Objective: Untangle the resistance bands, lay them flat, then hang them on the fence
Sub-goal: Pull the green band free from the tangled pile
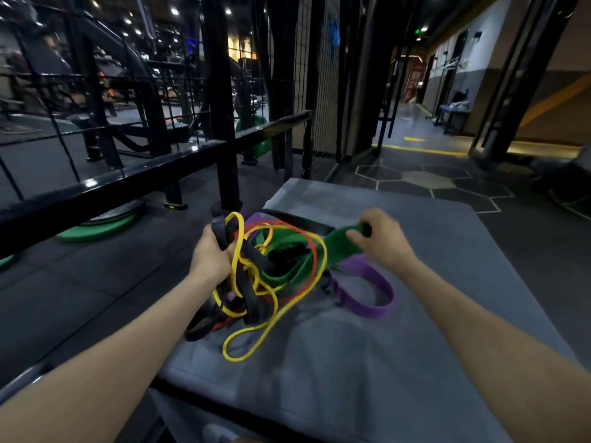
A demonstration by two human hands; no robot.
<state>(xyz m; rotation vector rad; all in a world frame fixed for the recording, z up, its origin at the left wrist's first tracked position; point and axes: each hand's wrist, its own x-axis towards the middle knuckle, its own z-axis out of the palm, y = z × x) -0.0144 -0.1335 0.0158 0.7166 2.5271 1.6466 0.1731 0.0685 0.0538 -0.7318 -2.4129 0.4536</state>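
Observation:
A tangle of resistance bands hangs over the near left part of a grey mat [399,346]. My left hand [212,254] is shut on the bundle's black bands [252,302], lifting them with a thin yellow band [271,318] and a red band [315,260] looped through. My right hand [382,239] pinches the wide green band [339,243] and holds it out to the right. A purple band [372,294] lies partly on the mat below my right hand. The black fence rail [105,183] runs along the left.
A thick black post [224,123] stands just behind the bundle. Green weight plates [96,230] lie on the floor beyond the rail. Wire mesh panels [323,91] rise at the back. A dark floor with hexagon lines [431,183] lies to the right.

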